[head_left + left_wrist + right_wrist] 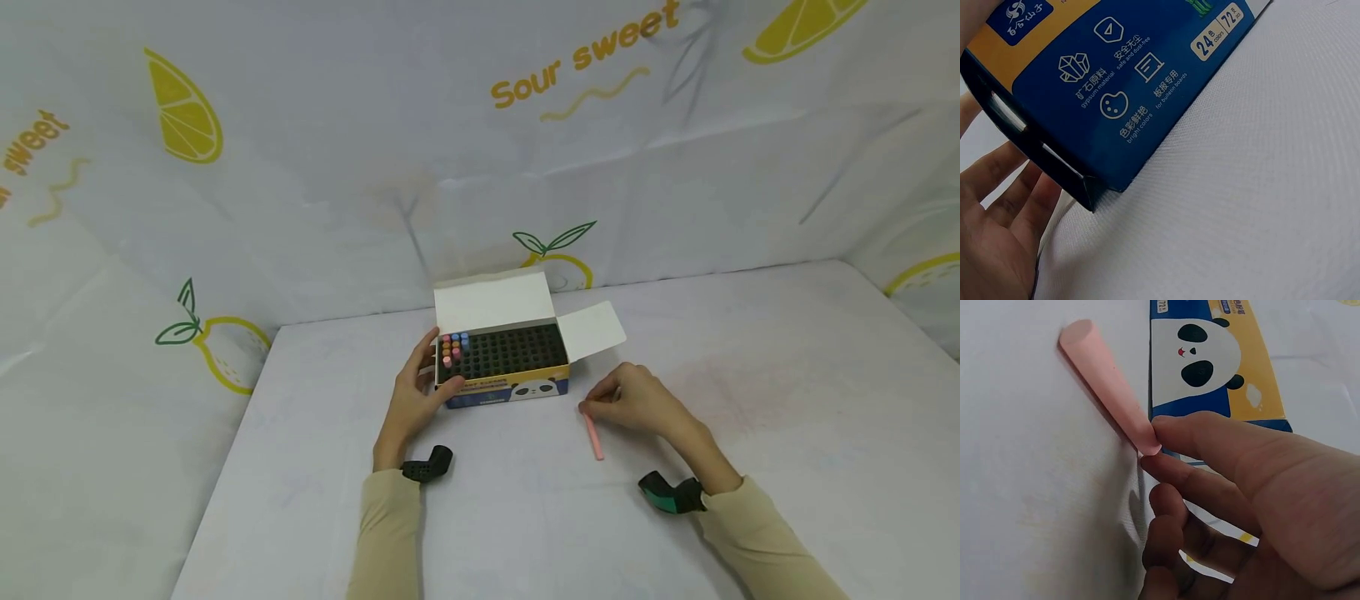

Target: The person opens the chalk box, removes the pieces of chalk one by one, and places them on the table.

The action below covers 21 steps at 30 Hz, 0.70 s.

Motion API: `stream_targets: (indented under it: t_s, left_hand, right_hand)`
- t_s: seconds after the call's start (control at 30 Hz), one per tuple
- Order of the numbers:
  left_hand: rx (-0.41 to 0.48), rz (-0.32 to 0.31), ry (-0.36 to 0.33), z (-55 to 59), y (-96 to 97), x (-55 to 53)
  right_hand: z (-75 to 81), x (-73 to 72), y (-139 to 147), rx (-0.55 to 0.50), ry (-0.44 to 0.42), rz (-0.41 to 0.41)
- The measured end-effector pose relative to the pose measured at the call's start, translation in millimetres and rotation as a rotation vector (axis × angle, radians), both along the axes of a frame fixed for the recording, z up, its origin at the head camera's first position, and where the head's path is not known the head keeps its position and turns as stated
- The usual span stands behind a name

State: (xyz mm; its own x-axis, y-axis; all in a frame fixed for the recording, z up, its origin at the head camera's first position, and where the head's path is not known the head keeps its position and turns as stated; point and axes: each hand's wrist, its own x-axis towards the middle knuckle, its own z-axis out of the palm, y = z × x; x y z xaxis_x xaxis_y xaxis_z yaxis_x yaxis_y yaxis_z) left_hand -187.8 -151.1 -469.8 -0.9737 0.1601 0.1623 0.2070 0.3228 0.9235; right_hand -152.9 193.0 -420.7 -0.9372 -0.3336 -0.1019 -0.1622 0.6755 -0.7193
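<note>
A chalk box [506, 387] with a panda on its front stands with its lid raised. Several pink, orange and blue chalk sticks [455, 342] fill holes at the left of its black insert; many other holes hold nothing. My left hand [408, 400] grips the box's left end, thumb at the front edge, fingers round the side. In the left wrist view, the fingers [1007, 181] curl by the box's dark end. To the right of the box my right hand [637, 400] pinches one end of a pink chalk stick [1107, 384] between thumb and forefinger, low over the white cloth.
The box's side flap [592, 329] sticks out to the right, and its white lid [495, 302] leans back toward the cloth wall [337, 233]. White cloth [517, 517] covers the table. Each wrist wears a black camera mount [427, 465].
</note>
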Motion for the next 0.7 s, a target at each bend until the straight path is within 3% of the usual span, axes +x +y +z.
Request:
stream_targets:
  t_s: [0.37, 0.7]
  left_hand:
    - [-0.018, 0.008, -0.002, 1.7, 1.1, 0.9]
    - [-0.024, 0.014, 0.004, 1.4, 1.3, 1.3]
  right_hand:
    - [5.7, 3.8, -4, 0.031, 0.043, -0.016]
    - [17.7, 8.0, -16, 0.005, 0.111, 0.024]
